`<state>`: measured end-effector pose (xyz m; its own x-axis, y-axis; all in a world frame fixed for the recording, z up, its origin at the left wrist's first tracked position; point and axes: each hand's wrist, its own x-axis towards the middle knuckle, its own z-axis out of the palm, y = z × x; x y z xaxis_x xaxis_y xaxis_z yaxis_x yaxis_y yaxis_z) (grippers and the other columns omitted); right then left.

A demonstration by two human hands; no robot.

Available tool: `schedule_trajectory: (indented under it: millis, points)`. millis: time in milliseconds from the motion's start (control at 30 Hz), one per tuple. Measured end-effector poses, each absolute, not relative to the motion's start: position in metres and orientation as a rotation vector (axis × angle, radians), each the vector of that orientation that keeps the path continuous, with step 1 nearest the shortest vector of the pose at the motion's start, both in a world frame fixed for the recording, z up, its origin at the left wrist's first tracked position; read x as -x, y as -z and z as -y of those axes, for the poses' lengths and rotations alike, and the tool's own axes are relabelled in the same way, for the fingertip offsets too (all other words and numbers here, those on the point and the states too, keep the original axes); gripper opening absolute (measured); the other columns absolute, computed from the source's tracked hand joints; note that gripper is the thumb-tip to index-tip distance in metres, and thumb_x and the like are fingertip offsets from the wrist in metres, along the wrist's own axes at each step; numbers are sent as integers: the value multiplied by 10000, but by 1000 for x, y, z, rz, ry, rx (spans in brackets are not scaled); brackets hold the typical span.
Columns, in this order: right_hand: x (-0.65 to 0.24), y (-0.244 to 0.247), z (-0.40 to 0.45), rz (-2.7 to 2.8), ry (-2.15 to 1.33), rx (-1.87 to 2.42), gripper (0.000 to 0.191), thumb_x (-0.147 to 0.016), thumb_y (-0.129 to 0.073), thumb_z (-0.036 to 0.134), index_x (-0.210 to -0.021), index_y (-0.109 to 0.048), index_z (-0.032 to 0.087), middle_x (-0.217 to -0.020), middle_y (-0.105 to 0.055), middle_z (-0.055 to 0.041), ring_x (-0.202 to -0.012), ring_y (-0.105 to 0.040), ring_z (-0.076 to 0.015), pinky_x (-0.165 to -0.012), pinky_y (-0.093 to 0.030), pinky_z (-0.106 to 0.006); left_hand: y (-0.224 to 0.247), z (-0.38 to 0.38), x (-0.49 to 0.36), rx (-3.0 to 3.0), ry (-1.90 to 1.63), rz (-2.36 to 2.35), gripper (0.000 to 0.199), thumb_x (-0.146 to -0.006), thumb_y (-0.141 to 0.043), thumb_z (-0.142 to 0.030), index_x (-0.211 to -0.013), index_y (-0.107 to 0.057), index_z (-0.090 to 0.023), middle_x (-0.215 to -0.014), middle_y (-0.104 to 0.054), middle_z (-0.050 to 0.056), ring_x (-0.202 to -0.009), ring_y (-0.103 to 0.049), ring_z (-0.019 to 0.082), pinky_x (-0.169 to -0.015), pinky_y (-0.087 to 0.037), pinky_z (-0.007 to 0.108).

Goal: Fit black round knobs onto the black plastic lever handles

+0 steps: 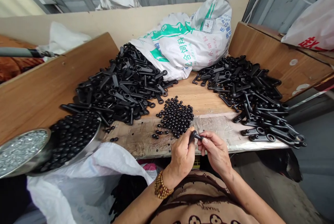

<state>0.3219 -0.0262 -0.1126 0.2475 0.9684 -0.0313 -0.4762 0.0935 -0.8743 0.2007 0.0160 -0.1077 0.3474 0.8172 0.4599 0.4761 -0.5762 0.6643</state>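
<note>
The black handle [194, 135] is up between the two hands, just above the near edge of the surface [203, 100]. The left hand [183, 155] is closed around its thicker end, and the right hand [214, 150] pinches the narrower end between thumb and fingers. Its long axis runs across the body from the left hand to the right, dipping slightly on the right. The fingers cover much of it, so whether the right fingertips also hold a separate small piece is hard to say. The pile of black balls [178, 116] lies just beyond the hands and a little to the left, so the left hand is nearer to it. The left heap [125, 84] and right heap [244, 86] of handles lie farther off on either side.
</note>
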Motion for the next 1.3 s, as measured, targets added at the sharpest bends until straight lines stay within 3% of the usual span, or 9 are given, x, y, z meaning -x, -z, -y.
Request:
schedule_trajectory:
  millis: [300, 600, 867, 967, 1167, 1300]
  points:
    - [-323, 113, 25, 577, -1245, 911, 163, -736, -678, 262, -864, -661, 164, -643, -634, -7, -502, -569, -103, -404, -457, -187, 117, -15, -207, -2344, -1105, -1195, 384, -858, -350, -77, -1223, -464, -101, -1082, -643, 138, -976, -625, 188, -872, -501, 298]
    - [-325, 126, 34, 698, -916, 1109, 154, -749, -666, 249, -886, -693, 183, -631, -634, -2, -518, -541, -100, -462, -462, -211, 113, -12, -213, -2557, -1107, -1201, 380, -839, -335, -70, -1203, -443, -57, -1005, -663, 173, -872, -656, 209, -758, -535, 303]
    - [-331, 118, 16, 484, -1252, 1013, 191, -676, -702, 312, -698, -648, 130, -500, -567, 15, -359, -443, -55, -292, -278, -134, 128, -26, -217, -2689, -1078, -1242, 340, -818, -338, -55, -1116, -501, -69, -926, -687, 165, -751, -680, 219, -632, -546, 290]
    - [-344, 117, 13, 580, -1301, 1047, 218, -692, -687, 342, -729, -655, 129, -514, -563, 19, -369, -441, -49, -309, -285, -133, 133, -33, -223, -2665, -1082, -1113, 359, -806, -345, -54, -1137, -482, -82, -980, -681, 156, -819, -678, 212, -684, -554, 288]
    - [-402, 98, 5, 949, -967, 1328, 243, -719, -645, 375, -805, -681, 151, -536, -541, 25, -431, -459, -66, -388, -362, -167, 104, -39, -223, -2581, -942, -1038, 599, -826, -407, -176, -1377, -201, -65, -1236, -533, 205, -1135, -535, 253, -903, -488, 399]
    - [-464, 78, -16, 1022, -649, 1522, 268, -730, -611, 372, -821, -668, 127, -545, -526, 17, -454, -461, -79, -383, -350, -172, 85, -58, -192, -2484, -921, -1108, 526, -867, -415, -299, -1353, -282, -149, -1186, -583, 127, -1085, -572, 214, -912, -492, 373]
